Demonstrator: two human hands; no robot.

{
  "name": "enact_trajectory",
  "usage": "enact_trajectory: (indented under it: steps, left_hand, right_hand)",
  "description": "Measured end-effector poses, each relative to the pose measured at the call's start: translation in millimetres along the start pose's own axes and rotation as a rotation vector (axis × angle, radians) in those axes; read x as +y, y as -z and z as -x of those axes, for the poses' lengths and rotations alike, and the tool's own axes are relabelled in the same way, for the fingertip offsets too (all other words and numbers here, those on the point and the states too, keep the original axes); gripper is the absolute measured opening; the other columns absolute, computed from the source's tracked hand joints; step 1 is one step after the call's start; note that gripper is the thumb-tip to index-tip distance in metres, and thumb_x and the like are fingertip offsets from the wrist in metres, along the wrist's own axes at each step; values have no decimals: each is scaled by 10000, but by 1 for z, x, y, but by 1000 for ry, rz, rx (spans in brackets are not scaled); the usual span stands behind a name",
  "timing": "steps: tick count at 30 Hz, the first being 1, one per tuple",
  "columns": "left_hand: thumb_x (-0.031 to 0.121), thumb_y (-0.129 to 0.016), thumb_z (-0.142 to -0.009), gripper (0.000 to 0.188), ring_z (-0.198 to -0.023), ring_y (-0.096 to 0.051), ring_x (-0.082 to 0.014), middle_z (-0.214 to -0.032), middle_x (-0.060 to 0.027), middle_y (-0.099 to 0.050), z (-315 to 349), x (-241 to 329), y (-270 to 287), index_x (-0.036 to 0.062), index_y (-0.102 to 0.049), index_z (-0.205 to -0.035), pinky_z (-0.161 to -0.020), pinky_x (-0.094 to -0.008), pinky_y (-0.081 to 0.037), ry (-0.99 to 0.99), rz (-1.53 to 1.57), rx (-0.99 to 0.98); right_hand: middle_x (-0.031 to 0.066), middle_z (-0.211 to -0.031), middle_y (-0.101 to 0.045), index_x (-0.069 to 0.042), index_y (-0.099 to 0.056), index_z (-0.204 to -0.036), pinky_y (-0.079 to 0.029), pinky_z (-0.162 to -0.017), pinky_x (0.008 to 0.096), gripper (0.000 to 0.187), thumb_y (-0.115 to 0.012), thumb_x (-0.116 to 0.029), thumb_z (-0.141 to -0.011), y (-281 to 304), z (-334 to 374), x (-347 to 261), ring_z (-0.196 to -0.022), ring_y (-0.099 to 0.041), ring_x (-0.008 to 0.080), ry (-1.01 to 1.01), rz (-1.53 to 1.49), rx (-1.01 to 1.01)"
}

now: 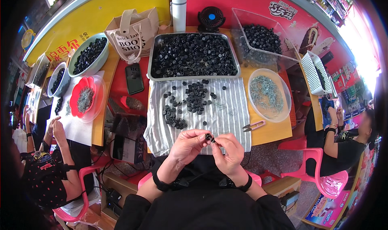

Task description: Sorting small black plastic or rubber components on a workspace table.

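My left hand point(186, 146) pinches a small black plastic part point(209, 137) between thumb and fingers, just over the near edge of the table. From the other side, the closed fingertips of my right hand point(229, 152) grip the same part; whether they hold a second tiny piece is hidden. Beyond my hands, loose black round pieces point(195, 97) lie scattered on a grey-and-white striped cloth point(232, 125). A large tray point(194, 79) heaped with similar black pieces stands behind the cloth. To the right sits a round clear dish point(287, 105) of thin silvery metal pieces.
Thread snips point(254, 126) lie right of the cloth. A clear bin point(283, 60), a fan point(211, 18), a white bottle point(178, 12), a tote bag point(135, 32) and a phone point(134, 78) surround the tray. People sit at both sides; a red dish point(75, 96) stands on the left table.
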State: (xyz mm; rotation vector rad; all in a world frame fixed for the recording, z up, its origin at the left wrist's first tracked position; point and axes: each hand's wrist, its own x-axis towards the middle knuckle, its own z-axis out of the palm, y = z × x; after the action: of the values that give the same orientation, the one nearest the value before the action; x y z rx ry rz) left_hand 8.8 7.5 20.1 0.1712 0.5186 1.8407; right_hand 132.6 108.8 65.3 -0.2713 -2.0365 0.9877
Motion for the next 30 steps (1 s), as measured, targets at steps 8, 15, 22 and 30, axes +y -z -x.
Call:
enact_trajectory:
  steps: [8, 15, 22, 30]
  left_hand:
    - [36, -621, -902, 176, -838, -651, -159, -982, -117, -696, 1, 1, -2, -27, -679, -1056, -765, -274, -526, 3, -3, 38]
    - [24, -618, -902, 159, -804, -635, -148, -946, -98, -694, 1, -2, -1, -24, -687, -1037, -738, -271, -521, -1, -12, 51]
    - [11, -621, -900, 152, -790, -627, -142, -934, -99, -693, 2, -3, 0, -26, -688, -1031, -733, -268, -519, -67, -61, 30]
    - [-14, -619, -896, 132, -810, -610, -137, -989, -109, -650, 3, -3, -3, -50, -679, -1008, -733, -263, -511, -181, -192, -12]
  right_hand:
    - [143, -852, -613, 43, -611, -918, -511, -612, 274, 209, -650, 134, -734, 1, 0, 2, -685, -622, 205, 37, 49, -25]
    - [129, -833, -613, 31, -630, -904, -480, -564, 293, 204, -665, 129, -730, -1, -1, 3, -663, -596, 221, 93, 103, -29]
    - [108, -835, -604, 30, -648, -908, -454, -516, 318, 233, -684, 122, -698, -3, -2, 4, -658, -580, 248, 197, 165, -47]
    - [106, -822, -601, 32, -643, -898, -460, -540, 324, 220, -684, 124, -702, 0, -4, 3, -663, -582, 247, 184, 147, -81]
